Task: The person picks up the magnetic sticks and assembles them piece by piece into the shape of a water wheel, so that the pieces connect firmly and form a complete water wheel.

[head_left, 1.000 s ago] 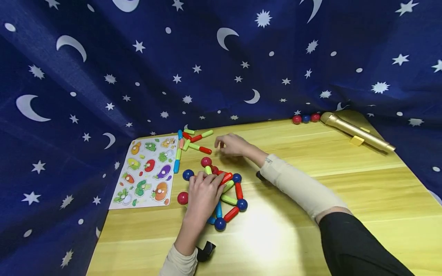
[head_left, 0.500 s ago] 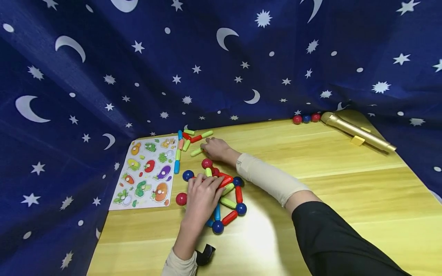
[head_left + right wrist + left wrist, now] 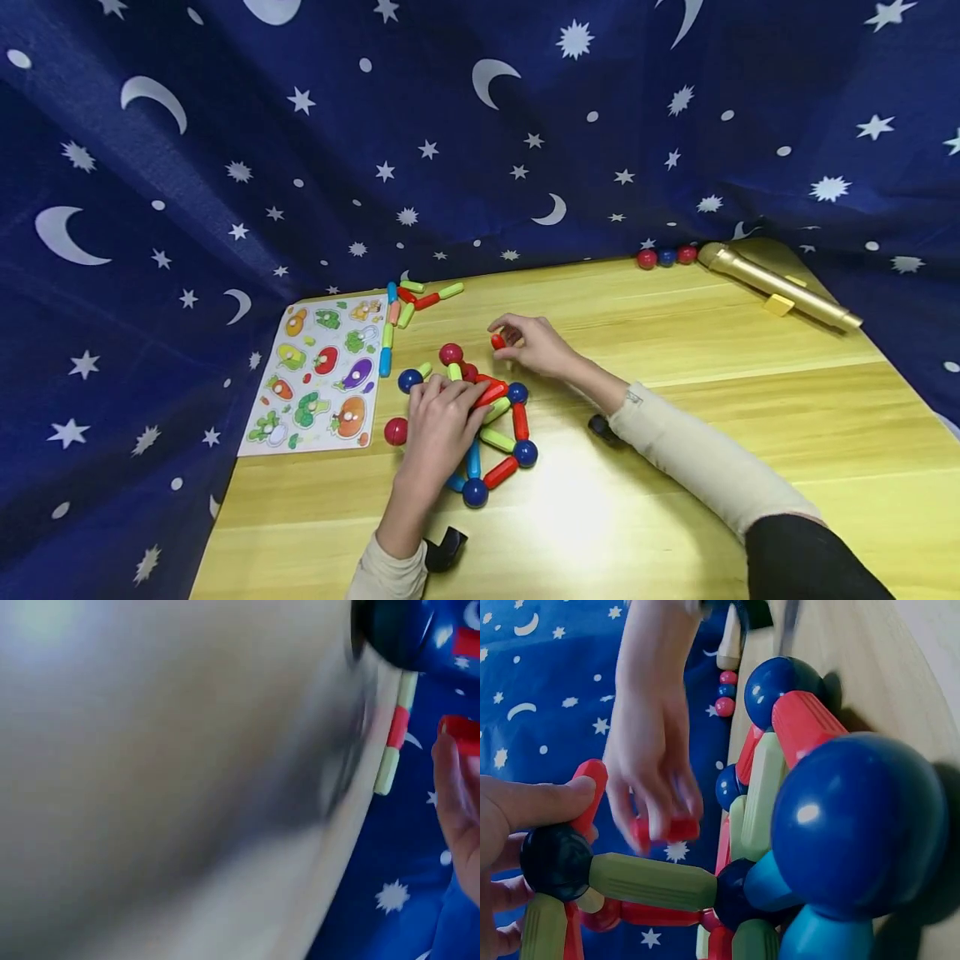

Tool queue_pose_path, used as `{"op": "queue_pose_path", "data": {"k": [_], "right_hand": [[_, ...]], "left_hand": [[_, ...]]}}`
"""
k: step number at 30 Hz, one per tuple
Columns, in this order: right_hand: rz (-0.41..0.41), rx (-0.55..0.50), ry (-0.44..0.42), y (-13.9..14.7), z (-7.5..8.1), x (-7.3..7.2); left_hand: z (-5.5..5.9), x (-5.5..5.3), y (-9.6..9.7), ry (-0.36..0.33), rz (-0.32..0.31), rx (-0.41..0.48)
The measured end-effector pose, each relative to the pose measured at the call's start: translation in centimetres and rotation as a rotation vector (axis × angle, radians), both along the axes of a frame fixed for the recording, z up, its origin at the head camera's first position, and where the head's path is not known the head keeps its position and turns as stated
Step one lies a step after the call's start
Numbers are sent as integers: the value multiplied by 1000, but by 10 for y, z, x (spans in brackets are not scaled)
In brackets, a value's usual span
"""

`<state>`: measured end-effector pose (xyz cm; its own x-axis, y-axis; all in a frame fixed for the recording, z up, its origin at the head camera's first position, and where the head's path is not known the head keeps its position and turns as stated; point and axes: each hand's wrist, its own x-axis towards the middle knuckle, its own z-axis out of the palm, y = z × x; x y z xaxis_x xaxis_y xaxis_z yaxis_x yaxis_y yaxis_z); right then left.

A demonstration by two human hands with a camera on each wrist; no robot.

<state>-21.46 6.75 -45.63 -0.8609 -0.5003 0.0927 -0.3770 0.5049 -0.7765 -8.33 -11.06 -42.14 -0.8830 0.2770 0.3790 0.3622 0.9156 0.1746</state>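
A construction of magnetic rods and balls (image 3: 497,438) stands on the table, in red, lime, light blue and dark blue. My left hand (image 3: 444,421) holds its top. In the left wrist view, my left thumb presses a red rod (image 3: 591,796) beside a dark blue ball (image 3: 555,862), with the other fingers behind. My right hand (image 3: 536,343) is raised just beyond the construction, apart from it. Thumb and fingers pinch a loose red magnetic rod (image 3: 498,341), which also shows in the left wrist view. Only part of that hand (image 3: 459,806) appears in the right wrist view.
Left of the construction lies a vegetable picture board (image 3: 306,375). Several loose rods (image 3: 427,301) lie by its far corner. Farther right, along the curtain (image 3: 480,167), are a red ball (image 3: 647,259), other balls and a gold microphone (image 3: 780,287) on yellow blocks.
My right hand reached left to the loose rods, gripped the red one and came back right with it. A lime rod end now shows beside the construction's left blue ball. My left hand stayed put.
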Motion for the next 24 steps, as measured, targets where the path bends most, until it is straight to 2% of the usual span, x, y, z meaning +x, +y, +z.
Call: {"op": "queue_pose_path", "data": {"k": [3,6,12,18,24], "right_hand": [[22,-55,-96,21,-2,21],[63,-77,-133,29,-6,34],[108,-113,-111,28,-11,38],[131,-87,-128,30,-14,41],[152,-74,-118,43,-12,60]], "left_hand": [[0,-1,2,4,11,9],[-1,-2,3,14,22,17],[-3,-4,4,18,36,26],[-4,-3,6,21,35,33],[-6,-3,11,67,-6,36]]}}
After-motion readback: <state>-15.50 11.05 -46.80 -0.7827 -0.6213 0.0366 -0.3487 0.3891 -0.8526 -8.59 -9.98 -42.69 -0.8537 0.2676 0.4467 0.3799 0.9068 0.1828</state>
